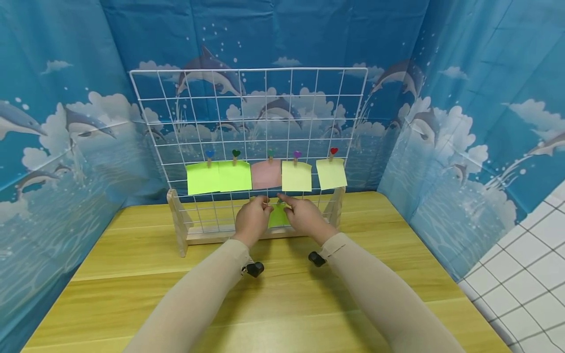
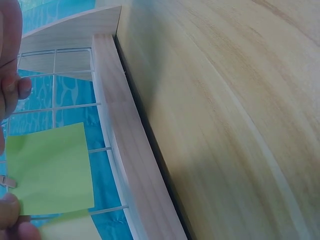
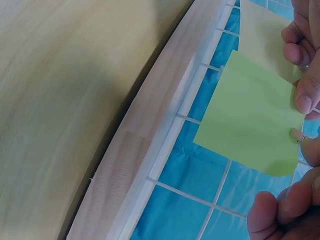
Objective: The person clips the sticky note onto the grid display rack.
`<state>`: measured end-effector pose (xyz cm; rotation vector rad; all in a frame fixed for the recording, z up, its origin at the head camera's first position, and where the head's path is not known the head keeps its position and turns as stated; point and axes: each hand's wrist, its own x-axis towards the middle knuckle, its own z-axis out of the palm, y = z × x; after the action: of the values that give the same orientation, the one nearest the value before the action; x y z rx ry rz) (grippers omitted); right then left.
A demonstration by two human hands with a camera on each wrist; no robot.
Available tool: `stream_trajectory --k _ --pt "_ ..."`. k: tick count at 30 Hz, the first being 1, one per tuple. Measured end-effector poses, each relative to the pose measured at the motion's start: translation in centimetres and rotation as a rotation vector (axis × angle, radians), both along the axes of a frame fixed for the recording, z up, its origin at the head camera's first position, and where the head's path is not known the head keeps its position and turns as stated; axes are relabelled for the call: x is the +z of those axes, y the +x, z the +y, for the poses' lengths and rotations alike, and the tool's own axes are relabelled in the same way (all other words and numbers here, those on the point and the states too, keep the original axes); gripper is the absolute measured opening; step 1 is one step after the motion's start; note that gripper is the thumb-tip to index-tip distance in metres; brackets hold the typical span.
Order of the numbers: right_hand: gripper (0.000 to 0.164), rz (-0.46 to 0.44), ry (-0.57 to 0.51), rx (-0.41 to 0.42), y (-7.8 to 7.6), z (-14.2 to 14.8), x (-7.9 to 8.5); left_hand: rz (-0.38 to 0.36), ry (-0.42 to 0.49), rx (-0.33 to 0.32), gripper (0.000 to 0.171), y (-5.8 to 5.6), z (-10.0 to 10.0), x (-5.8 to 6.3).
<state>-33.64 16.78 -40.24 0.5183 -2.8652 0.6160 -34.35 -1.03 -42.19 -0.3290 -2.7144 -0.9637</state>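
A white wire grid rack (image 1: pixel 277 120) stands on wooden feet, and both hands work low on its front. My left hand (image 1: pixel 252 220) pinches the upper corner of a green sticky note (image 3: pixel 245 117), thumb over its face. Partly covered by this hand, a pale yellow note (image 2: pixel 75 227) hangs beside the green one. A small wooden clothespin (image 3: pixel 297 134) sits on the green note's top edge. My right hand (image 1: pixel 306 215) holds that clothespin between index finger and thumb, its other fingers curled. Part of the clothespin is hidden by the fingertips.
Above the hands hang bright green notes (image 1: pixel 203 179), a pink note (image 1: pixel 266 175) and pale yellow notes (image 1: pixel 296 177), each under a heart-topped clothespin. A wooden base bar (image 2: pixel 132 140) runs along the table (image 1: pixel 282 304). Blue dolphin curtains (image 1: pixel 309 29) surround it.
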Motion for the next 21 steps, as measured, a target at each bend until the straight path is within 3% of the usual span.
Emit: stream_trajectory --k 21 --pt "0.053 -0.022 -0.033 0.016 0.06 0.05 0.02 0.017 -0.051 -0.013 0.036 0.27 -0.53 0.11"
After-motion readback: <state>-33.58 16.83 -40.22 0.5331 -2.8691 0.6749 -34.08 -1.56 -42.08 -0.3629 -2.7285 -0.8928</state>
